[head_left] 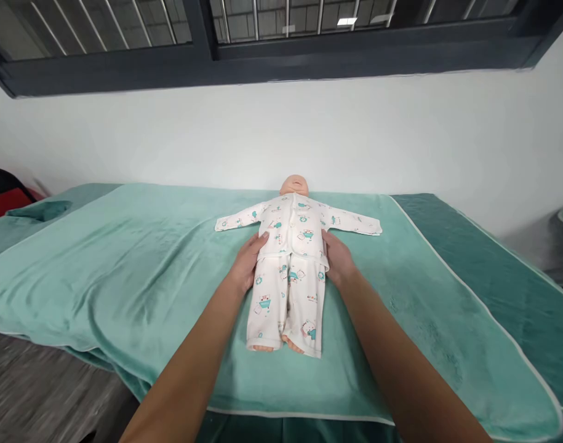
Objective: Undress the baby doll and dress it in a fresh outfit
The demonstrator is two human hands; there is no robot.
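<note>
A baby doll [295, 183] lies on its back, its head toward the wall. It wears a white printed pajama top [293, 226] with both sleeves spread out sideways and matching pajama pants [272, 295]. Toes peep out of the pant cuffs. My left hand [250, 261] grips the doll's side at the waist, its thumb over the edge of the top. Opposite it, my right hand [339, 257] holds the other side, with the fingers partly hidden beneath the doll.
A light green blanket [138, 264] with a pale edge covers the bed, over a darker green cover [507, 277]. Behind stand a white wall [170, 135] and a dark window frame [272, 64]. A red and black item [7, 200] is at the far left.
</note>
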